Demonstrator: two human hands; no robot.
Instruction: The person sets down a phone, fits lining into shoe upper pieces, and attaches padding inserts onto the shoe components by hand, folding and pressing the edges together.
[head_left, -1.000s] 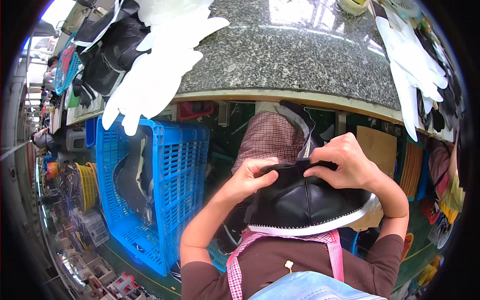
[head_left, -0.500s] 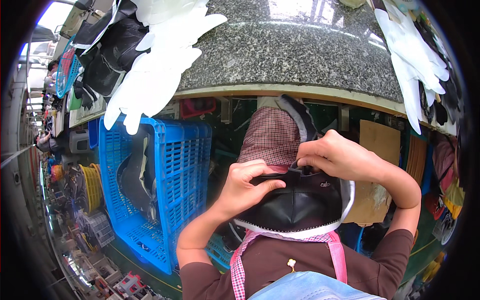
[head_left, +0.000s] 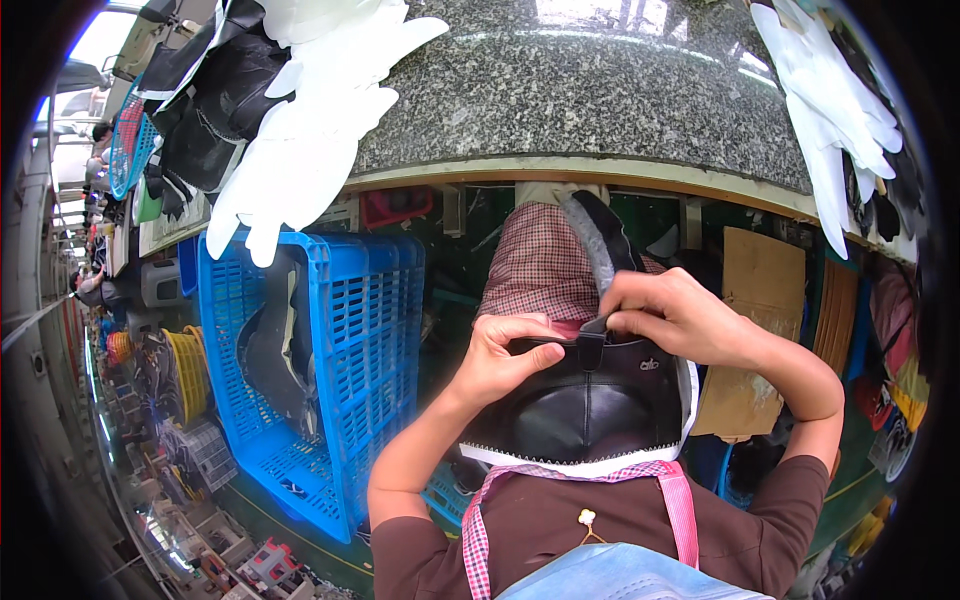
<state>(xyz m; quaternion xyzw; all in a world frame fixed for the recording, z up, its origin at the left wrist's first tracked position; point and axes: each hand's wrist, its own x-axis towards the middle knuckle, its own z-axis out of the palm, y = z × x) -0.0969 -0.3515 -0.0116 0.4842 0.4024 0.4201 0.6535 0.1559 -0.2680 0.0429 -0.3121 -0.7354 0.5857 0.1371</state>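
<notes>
A black leather shoe upper with a white zigzag-stitched edge lies against my body above the lap. My left hand is closed on its top edge, thumb in front and fingers behind. Close to the middle of that edge, my right hand pinches the upper beside a small black tab that hangs down over the front. What its fingertips grip exactly is partly hidden. A flap with grey fuzzy lining rises behind the edge, over the checked cloth on my lap.
A blue plastic crate with dark pieces inside stands at my left. Ahead is a speckled stone worktop, with white glove-shaped sheets and black leather pieces at its left. Brown cardboard is under the worktop at right.
The upper's front has turned more into view, and the black tab now hangs down over it. My right hand has shifted slightly down and right; the left keeps its hold.
</notes>
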